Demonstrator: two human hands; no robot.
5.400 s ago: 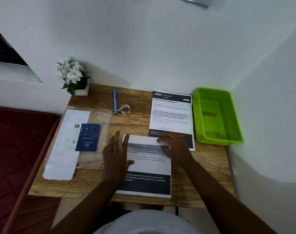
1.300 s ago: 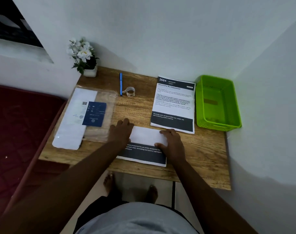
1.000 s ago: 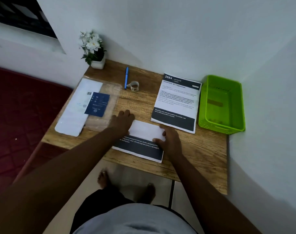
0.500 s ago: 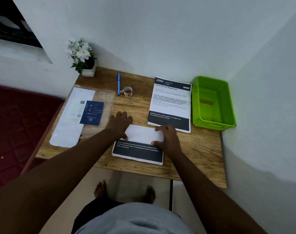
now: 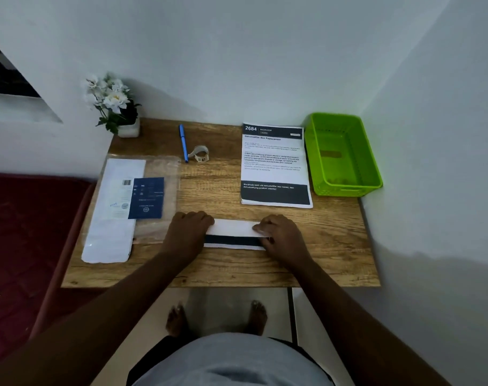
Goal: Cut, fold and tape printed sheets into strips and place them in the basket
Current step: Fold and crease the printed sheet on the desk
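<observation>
A printed sheet folded into a narrow strip [image 5: 234, 232] lies across the middle of the wooden table [image 5: 320, 246], white on its far half and dark along its near edge. My left hand [image 5: 188, 232] presses its left end with curled fingers. My right hand [image 5: 279, 232] pinches and presses its right end. A flat stack of printed sheets [image 5: 275, 165] lies behind it. The green basket [image 5: 368, 162] stands at the far right corner. A small tape roll [image 5: 199, 154] and a blue pen-like cutter [image 5: 183, 146] lie at the back.
A clear plastic sleeve with white paper and a blue card [image 5: 126, 204] covers the table's left side. A white flower pot [image 5: 115, 107] stands at the back left corner. Walls close the back and right. A red mattress [image 5: 23, 232] lies left of the table.
The sheet has been folded over again into a much narrower strip; its printed text is now hidden. Both hands stay at its ends, moved slightly further apart.
</observation>
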